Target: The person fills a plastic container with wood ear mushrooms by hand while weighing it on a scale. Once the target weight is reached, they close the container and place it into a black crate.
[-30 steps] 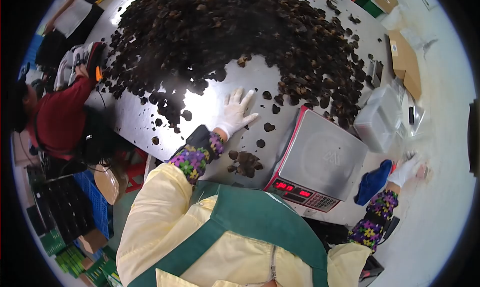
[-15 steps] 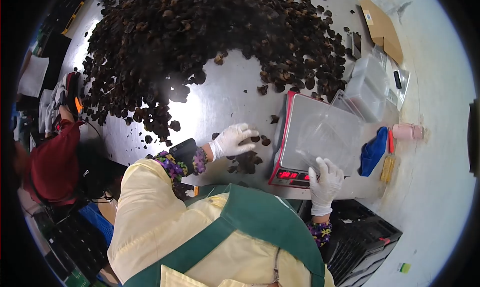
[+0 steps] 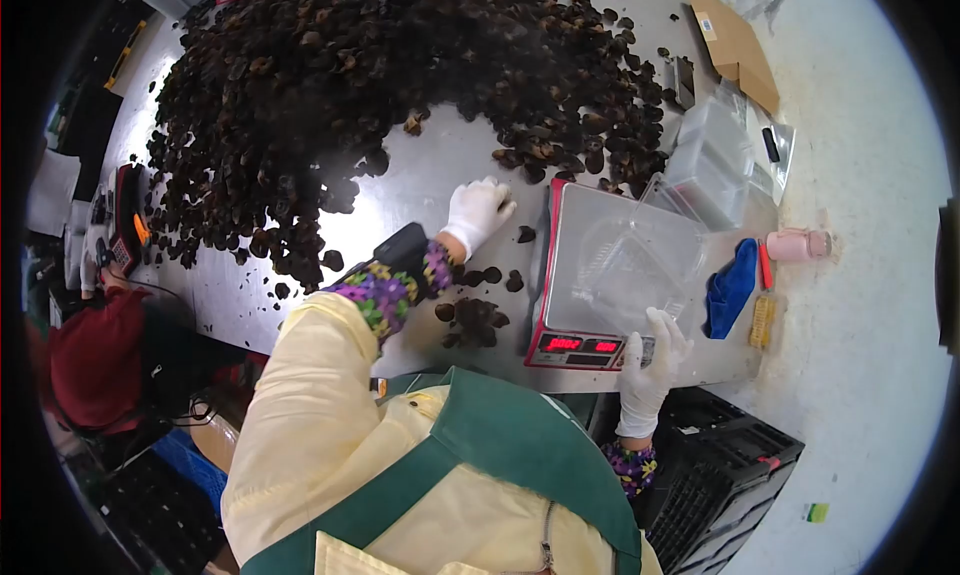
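My gloved left hand [image 3: 480, 213] is above the metal table, left of the scale, its fingers curled together. What they hold, if anything, is hidden. At the scale's front right corner is my gloved right hand [image 3: 652, 370], fingers stretched out and thumb apart, fingertips beside the keypad. The red-edged scale [image 3: 580, 230] has lit red digits and bears a clear plastic box [image 3: 630, 275]. A small cluster of dark, dried mushroom-like pieces [image 3: 473, 322] lies nearer my body, with a few loose ones around. Beyond my left hand spreads a large heap of such pieces [image 3: 400, 55].
Stacked clear boxes [image 3: 710, 165] and an open cardboard box [image 3: 737, 50] stand at the right. A blue cloth [image 3: 732, 287] and pink bottle [image 3: 799, 244] are near the wall. Black crates [image 3: 715, 475] stand below the edge. A person in red [image 3: 97, 350] sits at left.
My left hand has moved away from my body, past the small cluster, and its fingers have curled. My right hand stays by the scale's front corner. The scale's digits have changed.
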A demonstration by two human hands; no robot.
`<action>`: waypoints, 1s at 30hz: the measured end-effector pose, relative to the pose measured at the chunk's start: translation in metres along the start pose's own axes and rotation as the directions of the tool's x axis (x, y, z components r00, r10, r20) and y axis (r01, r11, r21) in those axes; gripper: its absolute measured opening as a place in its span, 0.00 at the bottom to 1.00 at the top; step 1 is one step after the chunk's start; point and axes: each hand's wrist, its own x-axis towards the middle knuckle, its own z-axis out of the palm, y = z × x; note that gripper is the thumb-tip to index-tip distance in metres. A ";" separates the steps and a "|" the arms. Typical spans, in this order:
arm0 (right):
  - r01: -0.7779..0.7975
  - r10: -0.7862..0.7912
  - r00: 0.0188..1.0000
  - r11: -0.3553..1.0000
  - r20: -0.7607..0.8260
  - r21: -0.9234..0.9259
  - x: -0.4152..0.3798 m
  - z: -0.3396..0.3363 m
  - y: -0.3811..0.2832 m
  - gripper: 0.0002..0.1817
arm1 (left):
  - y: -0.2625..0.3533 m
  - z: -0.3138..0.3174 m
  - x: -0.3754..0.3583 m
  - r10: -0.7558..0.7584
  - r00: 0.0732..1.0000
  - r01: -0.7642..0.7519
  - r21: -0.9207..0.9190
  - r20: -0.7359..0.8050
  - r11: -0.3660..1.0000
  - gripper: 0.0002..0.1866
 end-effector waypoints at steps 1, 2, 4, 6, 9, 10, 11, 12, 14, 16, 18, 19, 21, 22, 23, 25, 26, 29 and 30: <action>-0.009 0.009 1.000 1.000 -0.002 0.016 -0.001 0.000 0.006 0.26 | 0.002 -0.004 -0.006 -0.001 1.000 0.001 0.007 0.006 1.000 0.14; -0.019 0.019 1.000 0.999 -0.002 0.032 -0.001 0.002 0.010 0.25 | 0.004 -0.010 -0.013 -0.009 0.998 0.008 -0.015 -0.063 1.000 0.14; -0.033 0.033 0.999 0.999 0.004 0.038 0.001 0.005 0.018 0.24 | -0.001 -0.009 -0.008 -0.031 0.970 0.037 0.019 -0.242 0.999 0.16; -0.042 0.042 0.999 0.998 -0.003 0.046 0.007 0.007 0.018 0.23 | -0.001 -0.005 0.019 -0.041 0.940 0.048 0.013 -0.338 0.999 0.18; -0.039 0.040 0.999 0.998 -0.016 0.052 0.020 0.002 0.011 0.22 | -0.001 0.001 0.051 -0.044 0.892 0.064 0.031 -0.451 0.997 0.19; -0.034 0.036 0.999 0.998 -0.021 0.049 0.022 0.000 0.011 0.22 | -0.003 0.004 0.058 -0.047 0.938 0.076 0.069 -0.345 0.995 0.18; -0.037 0.038 0.999 0.998 -0.026 0.043 0.024 -0.002 0.010 0.22 | -0.001 0.004 0.062 -0.053 0.972 0.080 0.108 -0.231 0.991 0.17; -0.042 0.043 0.999 0.998 -0.028 0.038 0.024 -0.003 0.010 0.21 | -0.002 0.004 0.062 -0.035 0.974 0.055 0.085 -0.225 0.995 0.14; -0.049 0.050 0.998 0.998 -0.029 0.036 0.023 -0.003 0.015 0.21 | -0.006 0.006 0.050 0.017 0.983 0.003 0.106 -0.183 0.994 0.12; -0.052 0.054 0.998 0.998 -0.029 0.048 0.021 -0.002 0.019 0.20 | -0.014 0.005 0.021 0.152 0.974 -0.137 0.098 -0.167 0.986 0.10; -0.051 0.052 0.999 0.998 -0.017 0.042 0.021 -0.002 0.021 0.20 | -0.018 -0.010 -0.026 0.201 0.978 -0.196 0.086 -0.050 0.977 0.11; -0.055 0.056 0.998 0.997 -0.016 0.049 0.021 -0.001 0.022 0.20 | -0.019 -0.019 -0.044 0.201 0.979 -0.202 0.053 0.019 0.978 0.13; -0.050 0.051 0.998 0.998 -0.023 0.034 0.021 0.001 0.022 0.19 | -0.029 -0.034 -0.054 0.149 0.984 -0.138 -0.109 0.101 0.984 0.15; -0.052 0.053 0.998 0.998 -0.018 0.037 0.021 0.002 0.023 0.19 | -0.034 -0.038 -0.060 0.104 0.977 -0.051 -0.268 0.185 0.962 0.17; -0.040 0.041 0.999 0.999 -0.021 0.030 0.023 0.002 0.024 0.19 | -0.046 -0.035 -0.053 0.063 0.995 -0.032 -0.344 0.080 0.938 0.19; -0.023 0.023 0.999 0.999 -0.025 0.023 0.027 0.003 0.021 0.19 | -0.069 -0.029 -0.021 0.032 0.970 -0.078 -0.183 -0.243 0.980 0.17; -0.011 0.011 0.999 1.000 -0.032 0.019 0.028 0.002 0.019 0.19 | -0.074 -0.040 -0.002 0.017 0.954 -0.013 0.015 -0.300 1.000 0.14; 0.009 -0.009 0.999 1.000 -0.039 0.001 0.030 -0.005 0.010 0.19 | -0.101 -0.053 0.055 0.014 0.870 0.164 0.317 -0.492 0.934 0.09; 0.011 -0.012 0.999 1.000 -0.040 -0.004 0.030 -0.008 0.009 0.18 | -0.114 -0.049 0.071 -0.001 0.882 0.212 0.394 -0.472 0.894 0.08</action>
